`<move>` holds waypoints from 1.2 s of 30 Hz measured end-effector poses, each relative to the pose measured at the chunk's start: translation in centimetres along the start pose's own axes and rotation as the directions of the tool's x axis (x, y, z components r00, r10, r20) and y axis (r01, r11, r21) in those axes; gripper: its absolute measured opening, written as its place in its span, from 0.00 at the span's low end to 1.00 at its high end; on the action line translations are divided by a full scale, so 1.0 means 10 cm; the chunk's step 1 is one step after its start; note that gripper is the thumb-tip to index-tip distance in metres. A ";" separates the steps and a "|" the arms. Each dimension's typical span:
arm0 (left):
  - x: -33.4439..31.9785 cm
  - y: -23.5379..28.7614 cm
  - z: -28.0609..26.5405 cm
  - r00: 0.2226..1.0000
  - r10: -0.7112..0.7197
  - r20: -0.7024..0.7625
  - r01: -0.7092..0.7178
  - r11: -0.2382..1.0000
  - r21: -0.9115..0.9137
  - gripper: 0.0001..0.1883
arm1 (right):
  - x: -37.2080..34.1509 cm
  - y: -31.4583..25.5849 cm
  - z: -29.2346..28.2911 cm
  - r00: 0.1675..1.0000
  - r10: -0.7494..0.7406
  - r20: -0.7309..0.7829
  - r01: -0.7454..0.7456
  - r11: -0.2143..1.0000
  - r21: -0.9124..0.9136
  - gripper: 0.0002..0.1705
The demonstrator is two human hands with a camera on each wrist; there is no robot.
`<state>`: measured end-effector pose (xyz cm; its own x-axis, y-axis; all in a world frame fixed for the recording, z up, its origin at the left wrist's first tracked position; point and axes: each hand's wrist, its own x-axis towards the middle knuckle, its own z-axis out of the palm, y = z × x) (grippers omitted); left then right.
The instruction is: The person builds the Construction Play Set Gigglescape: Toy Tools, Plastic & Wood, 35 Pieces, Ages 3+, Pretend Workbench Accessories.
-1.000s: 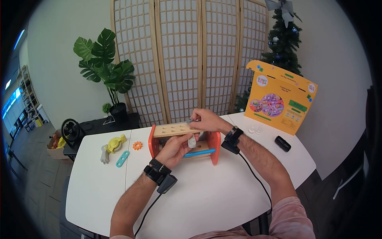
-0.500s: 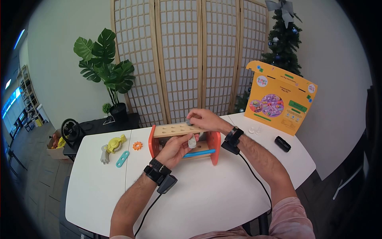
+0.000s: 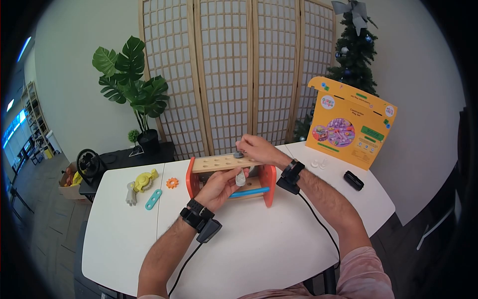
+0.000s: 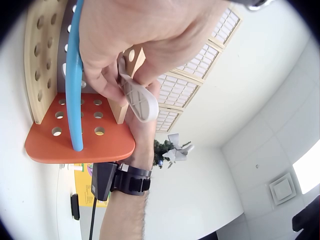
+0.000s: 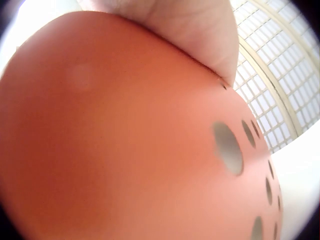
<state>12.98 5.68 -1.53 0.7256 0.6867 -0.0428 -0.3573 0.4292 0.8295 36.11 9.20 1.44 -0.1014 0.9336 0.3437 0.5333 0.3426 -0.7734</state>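
Observation:
A toy workbench stands on the table, with a wooden top board (image 3: 214, 162) full of holes and orange side panels (image 3: 270, 184). My left hand (image 3: 219, 187) is in front of it, pinching a light grey plastic tool with a rounded, ribbed handle (image 4: 141, 102) just under the top board's front edge. The tool's far end is hidden by fingers. Above the board, my right hand (image 3: 259, 149) has curled fingertips at a small dark grey piece (image 3: 238, 155) on the board's top. In the right wrist view an orange side panel (image 5: 125, 125) covers most of that piece's surroundings.
A blue bar (image 3: 249, 192) crosses the workbench's front. Left on the table (image 3: 224, 249) lie a yellow toy piece (image 3: 146, 180), a grey piece (image 3: 131, 194), an orange gear (image 3: 172, 182) and a teal strip (image 3: 153, 199). A yellow box (image 3: 351, 122) and black case (image 3: 353, 180) are at right.
My right fingertips shift slightly over the dark grey piece, first leftward, then back up and right, showing more of it on the board. My left hand stays nearly still with the tool.

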 end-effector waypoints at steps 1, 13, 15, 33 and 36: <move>0.00 0.00 0.00 1.000 -0.001 -0.005 0.001 1.000 0.000 0.20 | 0.00 -0.01 -0.01 1.000 0.000 0.000 0.000 1.000 0.000 0.29; 0.00 -0.01 -0.01 1.000 0.012 0.002 -0.012 1.000 -0.004 0.20 | 0.00 -0.05 -0.04 0.996 0.037 0.083 -0.026 0.992 -0.122 0.29; 0.00 -0.01 0.00 1.000 0.012 0.000 -0.012 1.000 -0.005 0.20 | -0.01 -0.05 -0.02 0.999 0.029 0.040 -0.028 0.999 -0.026 0.31; 0.00 -0.02 -0.03 1.000 0.008 0.013 -0.008 1.000 0.004 0.19 | -0.03 -0.05 -0.05 0.988 -0.055 0.141 0.064 0.996 -0.056 0.20; 0.01 -0.02 -0.02 1.000 0.010 0.011 -0.010 1.000 0.002 0.20 | -0.03 0.01 -0.07 0.979 -0.127 0.160 0.141 0.987 -0.081 0.17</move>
<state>12.97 5.79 -1.83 0.7284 0.6845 -0.0288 -0.3631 0.4214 0.8310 36.77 8.93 1.61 -0.3014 0.8873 0.3491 0.5802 0.4612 -0.6713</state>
